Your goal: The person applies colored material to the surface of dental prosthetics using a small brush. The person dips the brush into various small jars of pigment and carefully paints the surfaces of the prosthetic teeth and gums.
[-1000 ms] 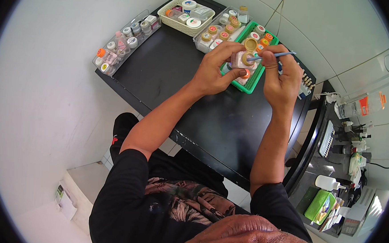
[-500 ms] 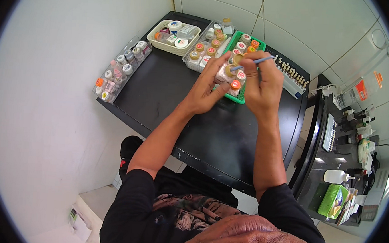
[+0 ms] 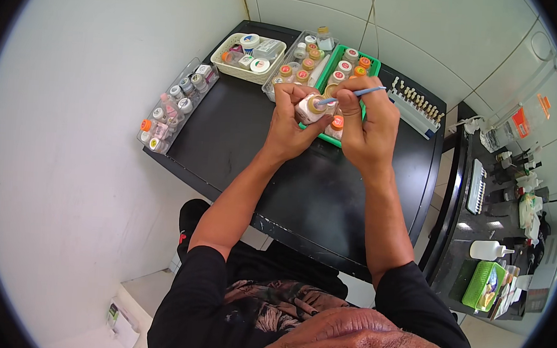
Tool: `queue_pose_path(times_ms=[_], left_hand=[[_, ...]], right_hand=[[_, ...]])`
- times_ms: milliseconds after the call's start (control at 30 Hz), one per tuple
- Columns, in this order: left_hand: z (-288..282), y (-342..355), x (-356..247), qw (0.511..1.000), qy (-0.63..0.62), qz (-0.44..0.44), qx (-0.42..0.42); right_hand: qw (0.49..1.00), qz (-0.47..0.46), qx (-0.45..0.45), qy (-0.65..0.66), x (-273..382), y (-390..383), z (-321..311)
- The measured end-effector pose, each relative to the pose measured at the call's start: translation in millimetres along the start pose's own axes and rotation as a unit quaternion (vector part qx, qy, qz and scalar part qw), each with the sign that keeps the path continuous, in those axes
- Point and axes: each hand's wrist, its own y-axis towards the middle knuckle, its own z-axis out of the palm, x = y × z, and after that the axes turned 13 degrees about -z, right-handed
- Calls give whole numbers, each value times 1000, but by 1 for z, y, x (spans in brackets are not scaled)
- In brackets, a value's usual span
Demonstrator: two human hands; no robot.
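Observation:
Tilted in my left hand (image 3: 286, 128) is a small uncapped jar (image 3: 305, 114) of pale pink powder, with fingers and thumb wrapped round it. My right hand (image 3: 370, 132) pinches a thin blue spatula-like stick (image 3: 369, 90), whose lower end reaches into the jar's mouth. A tan round lid (image 3: 332, 89) shows beside the right fingers; I cannot tell whether they hold it. Just beyond both hands lies a green basket (image 3: 329, 67) of small jars with orange and white caps, partly hidden by my right hand.
Left of the green basket stand a clear bin (image 3: 272, 91) of jars and a cream basket (image 3: 217, 60). A clear tray (image 3: 178, 133) of jars lines the table's left edge. A shade guide (image 3: 416, 115) with tooth-shaped tabs lies right. A side counter (image 3: 441, 273) holds a white squeeze bottle (image 3: 487, 250).
My left hand and the jar have shifted left and slightly nearer to me. The right hand has moved a little left too, and the stick's end now sits in the jar's mouth.

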Motion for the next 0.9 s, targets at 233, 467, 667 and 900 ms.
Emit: queue_pose_path(times_ms=[233,467,667,900], left_hand=[[-1,0,-9,994,-76,-61,49],[-3,-2,-17,995,-10,-73,61],[0,-5,-19,991,81,-110,18],[-2,-4,-8,994,95,-53,13]], right_hand=[[999,-5,-31,-23,3,2,-3],[999,-16,3,-39,2,1,3],[996,-54,-4,-70,1,0,2],[998,-17,-7,-57,0,-3,5]])
